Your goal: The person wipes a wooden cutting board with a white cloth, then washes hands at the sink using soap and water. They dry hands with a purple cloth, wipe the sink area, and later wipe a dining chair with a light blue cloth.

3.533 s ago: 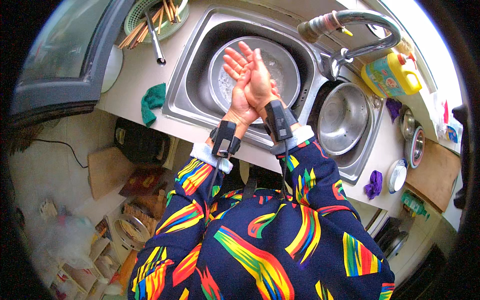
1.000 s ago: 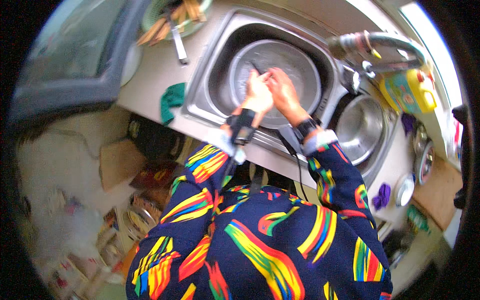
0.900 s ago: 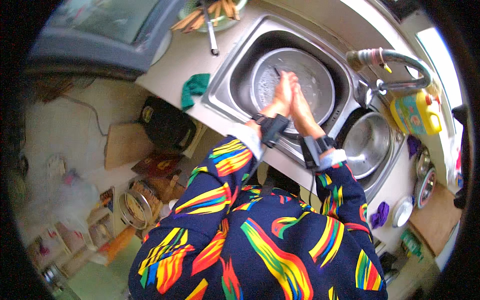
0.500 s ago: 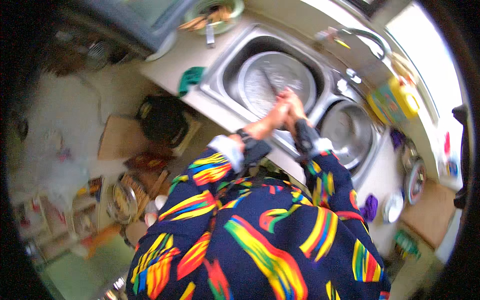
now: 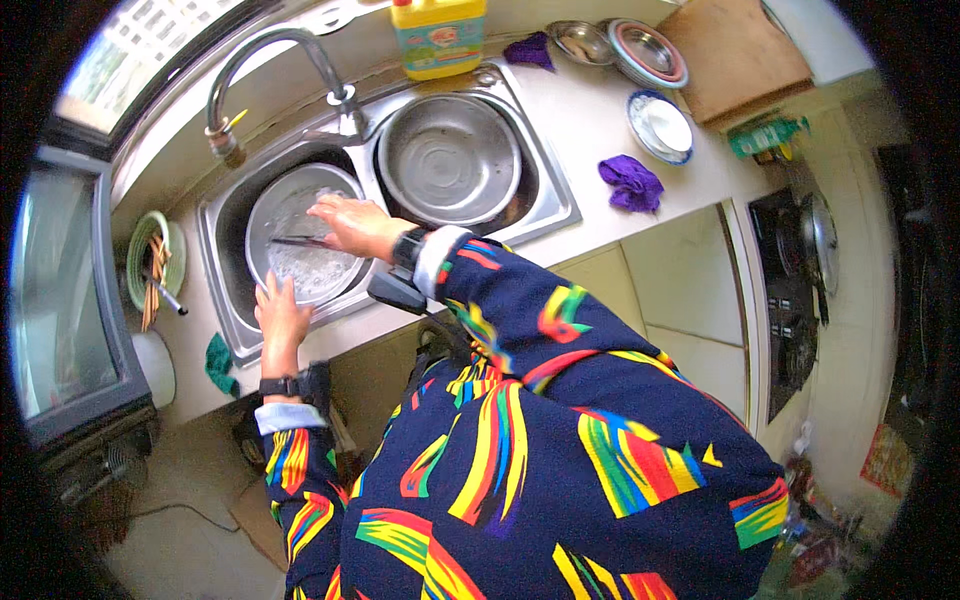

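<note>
A round metal basin (image 5: 268, 205) with foamy water stands in the left sink bowl. Over its right side is my right hand (image 5: 358, 228), fingers stretched toward the far left. A dark thin stick (image 5: 298, 241), perhaps more than one, juts from under its thumb side across the water; the grip itself is partly hidden. At the basin's near rim, my left hand (image 5: 283, 315) has its fingers apart and holds nothing visible. A second metal basin (image 5: 450, 165) sits in the right sink bowl, with a little water in it.
A curved faucet (image 5: 275, 40) arches behind the left bowl. A yellow jug (image 5: 440, 40) stands behind the right one. Purple cloth (image 5: 630, 183), bowls (image 5: 662, 127) and a cutting board (image 5: 735, 60) lie rightward. A green basket (image 5: 175, 260) with chopsticks and a green cloth (image 5: 220, 365) lie left.
My hands were together over the left basin; now they are apart, the left at the near rim and the right farther over the water. The view has swung around to the right.
</note>
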`<action>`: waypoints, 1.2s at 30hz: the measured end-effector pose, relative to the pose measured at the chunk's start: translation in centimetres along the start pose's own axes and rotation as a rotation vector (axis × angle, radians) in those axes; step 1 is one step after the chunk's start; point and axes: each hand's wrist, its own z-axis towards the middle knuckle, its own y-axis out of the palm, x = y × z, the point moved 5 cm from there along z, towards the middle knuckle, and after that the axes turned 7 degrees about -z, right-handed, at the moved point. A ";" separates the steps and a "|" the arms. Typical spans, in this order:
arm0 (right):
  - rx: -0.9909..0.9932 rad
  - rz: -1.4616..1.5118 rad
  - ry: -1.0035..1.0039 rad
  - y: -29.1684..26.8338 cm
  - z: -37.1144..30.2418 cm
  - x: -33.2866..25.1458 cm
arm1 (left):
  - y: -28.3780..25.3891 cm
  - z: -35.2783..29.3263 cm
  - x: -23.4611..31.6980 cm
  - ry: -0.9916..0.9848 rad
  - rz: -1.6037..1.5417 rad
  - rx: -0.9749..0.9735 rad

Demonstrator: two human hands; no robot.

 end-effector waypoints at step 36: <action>0.269 0.468 0.363 -24.8 -22.0 38.3 | 7.9 2.3 47.1 0.315 -1.382 -0.459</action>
